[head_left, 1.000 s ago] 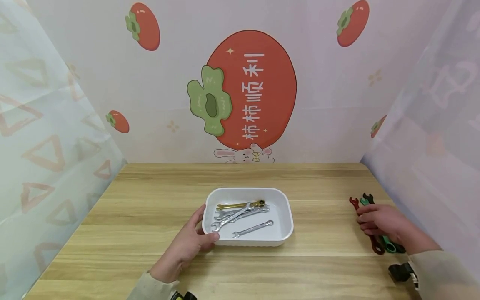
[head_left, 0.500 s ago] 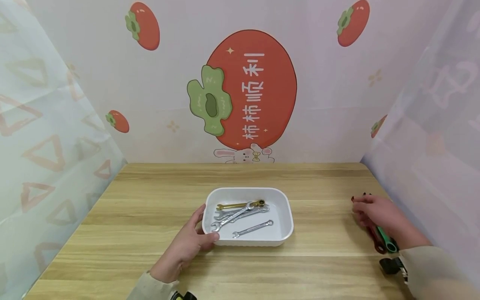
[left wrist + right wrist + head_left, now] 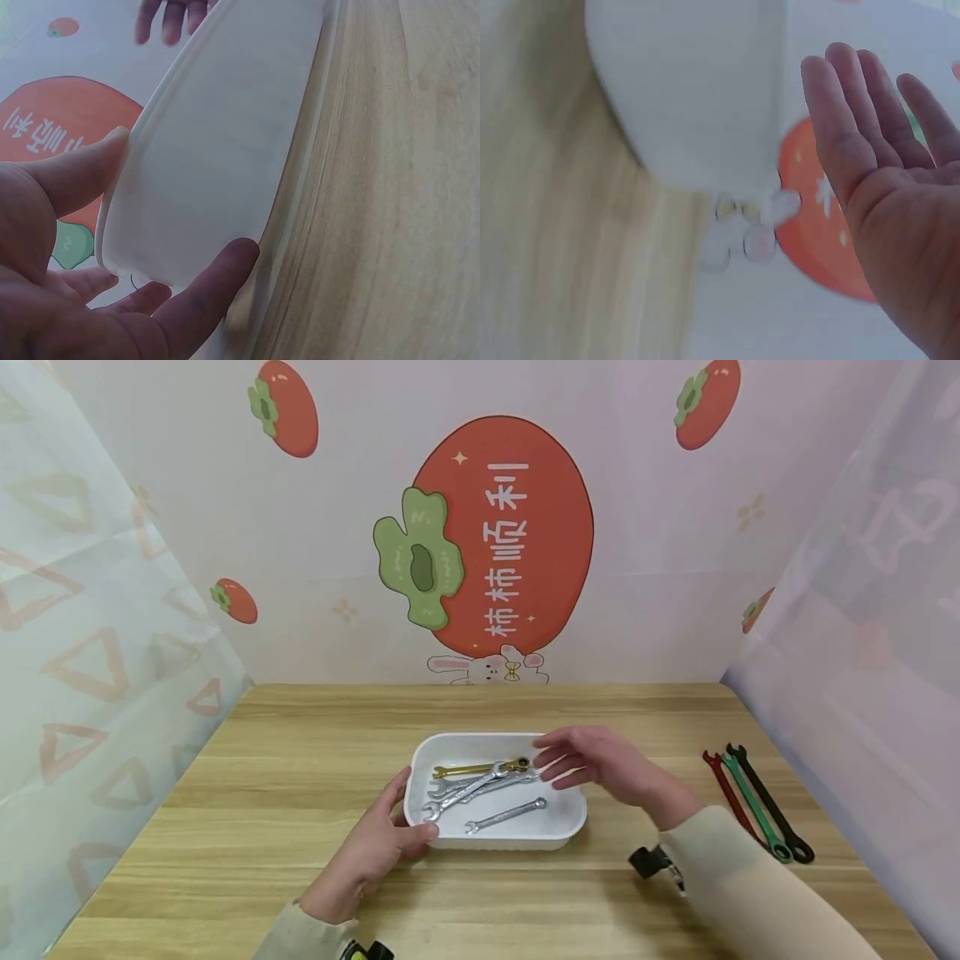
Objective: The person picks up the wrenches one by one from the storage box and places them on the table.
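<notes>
My left hand [image 3: 378, 839] holds the near-left corner of a white plastic tray [image 3: 517, 843]. In the left wrist view its thumb presses the rim and its fingers lie against the wall [image 3: 202, 150]. Inside the tray lie a gold ratcheting wrench [image 3: 472, 770] and several silver wrenches. One small silver wrench [image 3: 506, 816] lies apart at the front, while the others overlap. Over the tray's far-right corner hovers my right hand [image 3: 592, 760], fingers extended and nothing in it. The right wrist view shows its bare palm [image 3: 907, 210].
On the right side of the wooden table [image 3: 315, 743] a red wrench [image 3: 726, 789], a green wrench [image 3: 756, 802] and a black wrench [image 3: 772, 802] lie side by side. A printed backdrop [image 3: 637, 568] closes off the back and both sides.
My right hand has let go of the coloured wrenches at the right and moved left to the tray, leaving them lined up. The left hand and tray have stayed put.
</notes>
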### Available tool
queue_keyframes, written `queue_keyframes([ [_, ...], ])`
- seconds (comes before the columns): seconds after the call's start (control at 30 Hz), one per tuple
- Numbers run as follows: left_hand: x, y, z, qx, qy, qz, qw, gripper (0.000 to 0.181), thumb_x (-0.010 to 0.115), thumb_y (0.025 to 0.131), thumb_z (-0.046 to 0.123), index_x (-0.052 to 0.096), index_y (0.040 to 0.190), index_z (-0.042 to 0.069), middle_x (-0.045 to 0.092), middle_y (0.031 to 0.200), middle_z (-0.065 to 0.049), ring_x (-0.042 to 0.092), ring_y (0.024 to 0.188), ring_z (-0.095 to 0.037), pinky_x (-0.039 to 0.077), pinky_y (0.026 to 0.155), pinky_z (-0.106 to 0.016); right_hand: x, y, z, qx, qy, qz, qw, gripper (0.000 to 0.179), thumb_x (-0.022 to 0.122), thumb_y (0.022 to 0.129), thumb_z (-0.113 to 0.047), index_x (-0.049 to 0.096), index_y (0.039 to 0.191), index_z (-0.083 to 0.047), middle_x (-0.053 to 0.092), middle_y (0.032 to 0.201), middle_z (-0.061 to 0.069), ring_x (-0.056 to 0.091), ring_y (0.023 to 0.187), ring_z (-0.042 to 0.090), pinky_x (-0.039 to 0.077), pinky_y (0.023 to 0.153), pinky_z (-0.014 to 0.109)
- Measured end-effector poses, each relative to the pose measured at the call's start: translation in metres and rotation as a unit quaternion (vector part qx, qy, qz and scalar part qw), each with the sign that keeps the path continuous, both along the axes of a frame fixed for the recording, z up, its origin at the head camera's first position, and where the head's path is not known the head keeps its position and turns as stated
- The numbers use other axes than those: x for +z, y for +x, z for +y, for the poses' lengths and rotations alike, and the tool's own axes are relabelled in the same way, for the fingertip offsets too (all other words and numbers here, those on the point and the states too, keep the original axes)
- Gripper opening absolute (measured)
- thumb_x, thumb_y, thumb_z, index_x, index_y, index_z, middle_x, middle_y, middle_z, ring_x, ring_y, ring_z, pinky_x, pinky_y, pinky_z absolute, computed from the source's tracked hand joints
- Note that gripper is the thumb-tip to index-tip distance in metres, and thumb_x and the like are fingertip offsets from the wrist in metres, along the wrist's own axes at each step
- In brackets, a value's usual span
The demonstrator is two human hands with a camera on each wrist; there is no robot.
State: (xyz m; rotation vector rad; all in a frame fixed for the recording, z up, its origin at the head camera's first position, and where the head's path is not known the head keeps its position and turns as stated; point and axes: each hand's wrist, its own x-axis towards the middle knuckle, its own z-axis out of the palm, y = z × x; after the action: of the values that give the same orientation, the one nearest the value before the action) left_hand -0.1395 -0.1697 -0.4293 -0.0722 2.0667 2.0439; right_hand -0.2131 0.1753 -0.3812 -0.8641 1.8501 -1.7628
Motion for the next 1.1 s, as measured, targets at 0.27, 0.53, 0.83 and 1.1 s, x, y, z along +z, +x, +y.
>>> queue_keyframes([
  [0.27,0.001,0.000,0.000,-0.001,-0.004,-0.001,1.0000,0.098,0.076,0.081,-0.010,0.024,0.159,0.017,0.026,0.156,-0.018,0.061,0.103,-0.028,0.057,0.073,-0.042,-0.021,-0.003,-0.057,0.029,0.094,-0.068,0.9928,0.065,0.039,0.105,-0.051,0.054,0.138,0.003,0.062,0.116,0.029,0.060,0.109,0.046,0.047,0.094,0.059],
  [0.53,-0.001,-0.001,-0.001,-0.004,-0.008,-0.004,1.0000,0.097,0.076,0.082,-0.009,0.024,0.159,0.019,0.026,0.157,-0.017,0.062,0.101,-0.028,0.057,0.074,-0.043,-0.025,-0.006,-0.073,0.010,0.138,-0.064,0.9883,0.053,0.049,0.104,-0.041,0.056,0.137,0.001,0.064,0.112,0.024,0.062,0.106,0.040,0.050,0.093,0.053],
  [0.83,0.000,0.001,-0.001,-0.003,-0.005,-0.002,1.0000,0.097,0.076,0.082,-0.009,0.024,0.159,0.019,0.026,0.157,-0.016,0.062,0.102,-0.028,0.056,0.074,-0.045,-0.029,-0.018,-0.072,0.009,0.268,0.079,0.9601,0.056,0.074,0.083,0.003,0.064,0.135,-0.014,0.067,0.114,0.002,0.062,0.104,0.018,0.052,0.089,0.036],
  [1.1,0.000,0.001,0.000,-0.007,0.003,-0.005,1.0000,0.096,0.075,0.083,-0.009,0.022,0.159,0.017,0.025,0.157,-0.017,0.063,0.097,-0.027,0.057,0.074,-0.044,-0.036,-0.015,-0.081,0.019,0.363,0.138,0.9214,0.068,0.079,0.073,0.009,0.067,0.131,-0.025,0.062,0.096,-0.004,0.058,0.089,0.016,0.051,0.077,0.030],
])
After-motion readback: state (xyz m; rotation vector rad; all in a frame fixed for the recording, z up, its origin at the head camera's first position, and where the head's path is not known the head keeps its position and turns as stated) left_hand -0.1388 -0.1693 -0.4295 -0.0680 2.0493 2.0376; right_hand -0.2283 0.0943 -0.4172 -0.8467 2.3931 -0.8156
